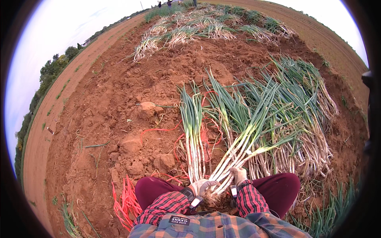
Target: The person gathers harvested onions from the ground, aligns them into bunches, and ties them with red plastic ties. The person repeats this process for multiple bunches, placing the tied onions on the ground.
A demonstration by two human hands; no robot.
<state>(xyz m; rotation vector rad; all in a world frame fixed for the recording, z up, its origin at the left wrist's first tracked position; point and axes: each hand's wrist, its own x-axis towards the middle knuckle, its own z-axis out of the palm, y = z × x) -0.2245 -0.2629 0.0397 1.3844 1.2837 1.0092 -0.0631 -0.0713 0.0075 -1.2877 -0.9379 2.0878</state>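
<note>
My left hand [201, 186], in a pale work glove, is around the lower white stalks of a slanted handful of green onions [230, 159] just above their roots. My right hand [239, 175], also gloved, grips stalks on the right side of the same handful, slightly higher up. The leaves fan up and to the right over other onions. Left of them, a narrow bundle of green onions [195, 148] lies straight on the soil, its root ends hidden behind my left hand. Red plastic twine [205, 139] shows beside and partly beneath this bundle.
A broad pile of green onions [285, 125] lies to the right. Loose red plastic strips [125, 202] are heaped by my knee on the left. Clods [131, 145] cover the reddish soil. More onions lie in rows [196, 26] farther off, with people [169, 3] in the distance.
</note>
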